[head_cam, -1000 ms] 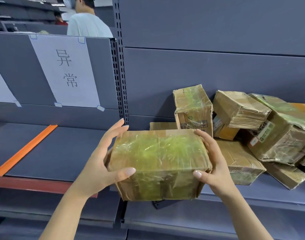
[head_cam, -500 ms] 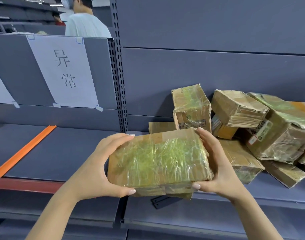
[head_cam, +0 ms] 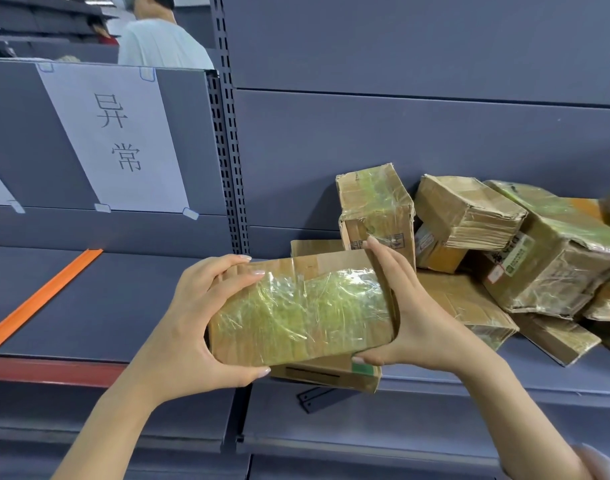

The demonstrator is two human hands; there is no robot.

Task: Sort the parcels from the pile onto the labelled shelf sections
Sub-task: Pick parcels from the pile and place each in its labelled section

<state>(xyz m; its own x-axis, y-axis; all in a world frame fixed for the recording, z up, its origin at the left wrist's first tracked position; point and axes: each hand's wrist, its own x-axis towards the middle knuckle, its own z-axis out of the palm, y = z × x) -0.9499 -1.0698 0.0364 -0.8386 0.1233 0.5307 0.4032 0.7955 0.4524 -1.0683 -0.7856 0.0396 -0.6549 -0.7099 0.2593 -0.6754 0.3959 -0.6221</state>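
Mid-frame, the parcel (head_cam: 303, 313) is held off the shelf, clamped end to end. The left hand (head_cam: 199, 320) wraps its left end, thumb under & fingers over the top; the right hand (head_cam: 411, 306) does the same on the right end. Prob. step: checking it before picking a section. To do it well, grip the cardboard edges, not the slick wrap, & tilt till the underside w/ the green mark reads, w/o knocking the pile (head_cam: 504, 244) just right of it. The shelf (head_cam: 106, 306) at left is dark grey w/ an orange strip (head_cam: 44, 296). A white sign (head_cam: 116, 136) hangs on the back panel, upper left. A person (head_cam: 161, 39) stands beyond, top left.
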